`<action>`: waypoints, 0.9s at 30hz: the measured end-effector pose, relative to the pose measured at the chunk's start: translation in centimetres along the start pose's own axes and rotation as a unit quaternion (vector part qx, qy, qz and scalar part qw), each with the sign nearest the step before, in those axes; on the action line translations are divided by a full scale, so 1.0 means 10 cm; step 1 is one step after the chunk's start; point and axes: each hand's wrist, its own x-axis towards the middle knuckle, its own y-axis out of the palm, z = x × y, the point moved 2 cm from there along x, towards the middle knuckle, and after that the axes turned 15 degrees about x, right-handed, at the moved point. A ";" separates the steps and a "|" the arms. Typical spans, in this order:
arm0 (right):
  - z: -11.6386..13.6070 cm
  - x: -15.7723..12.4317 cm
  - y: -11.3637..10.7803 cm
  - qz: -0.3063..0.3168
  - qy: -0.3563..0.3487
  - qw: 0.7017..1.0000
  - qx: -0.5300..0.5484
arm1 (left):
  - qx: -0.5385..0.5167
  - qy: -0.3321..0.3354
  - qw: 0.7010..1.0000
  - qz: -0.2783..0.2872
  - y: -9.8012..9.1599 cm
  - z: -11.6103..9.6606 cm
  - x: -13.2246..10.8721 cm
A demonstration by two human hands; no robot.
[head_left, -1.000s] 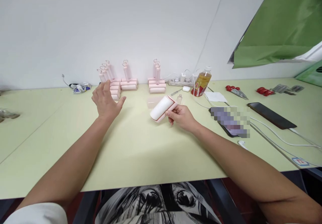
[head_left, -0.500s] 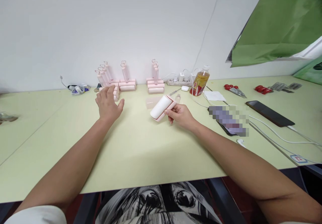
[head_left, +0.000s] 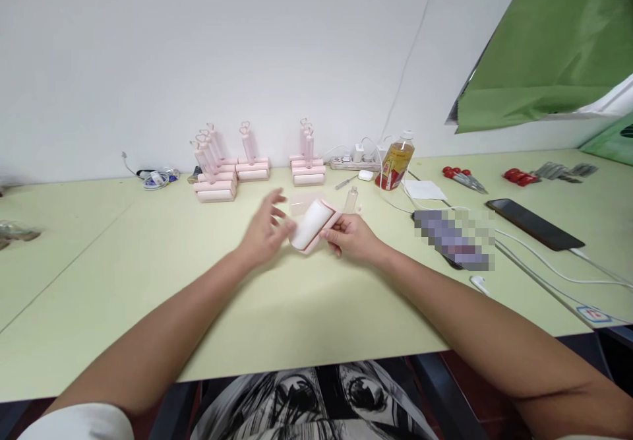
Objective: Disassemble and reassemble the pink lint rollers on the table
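My right hand (head_left: 352, 237) grips the pink holder of a lint roller (head_left: 311, 223), whose thick white roll tilts up toward the right. My left hand (head_left: 267, 230), a little blurred, is beside the roll's left end with its fingers apart; whether the thumb touches the roll I cannot tell. Behind the roller lies a clear pinkish cover (head_left: 302, 201), partly hidden. Just past my right hand stands a small clear pink tube (head_left: 351, 199). More pink lint rollers (head_left: 215, 190) with upright handles topped by heart-shaped loops stand along the wall.
A screwdriver (head_left: 345, 183), a white earphone case (head_left: 366, 175), a power strip (head_left: 346, 163) and a drink bottle (head_left: 395, 161) sit at the back. To the right are a phone (head_left: 535, 223), white cables, red-handled tools (head_left: 463, 179) and an earphone (head_left: 479, 285). Coiled cable (head_left: 154, 179) lies back left.
My left hand has come from the rollers at the back left to the left end of the held roller. My right hand keeps its grip, the roller slightly lower.
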 end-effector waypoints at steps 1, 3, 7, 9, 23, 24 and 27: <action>-0.02 -0.02 0.04 0.017 0.005 1.000 0.004 | -0.040 0.015 0.997 0.063 0.08 -0.14 -0.05; -0.04 -0.05 0.10 0.041 0.003 0.999 0.000 | -0.084 -0.003 0.988 0.132 0.18 -0.33 -0.12; 0.07 -0.05 0.00 -0.023 -0.087 0.993 -0.079 | -0.115 -0.056 0.985 0.115 0.15 -0.29 -0.15; 0.16 -0.02 -0.18 -0.147 -0.165 0.966 -0.135 | -0.108 -0.084 0.985 0.104 0.12 -0.16 -0.12; 0.08 0.20 -0.66 -0.300 -0.022 0.836 -0.459 | -0.004 -0.202 0.964 0.172 0.05 0.16 -0.04; 0.05 0.20 -0.66 -0.295 -0.006 0.831 -0.472 | 0.011 -0.201 0.965 0.167 0.04 0.18 -0.04; -0.03 0.22 -0.67 -0.274 0.029 0.827 -0.490 | 0.075 -0.175 0.969 0.159 0.01 0.21 -0.02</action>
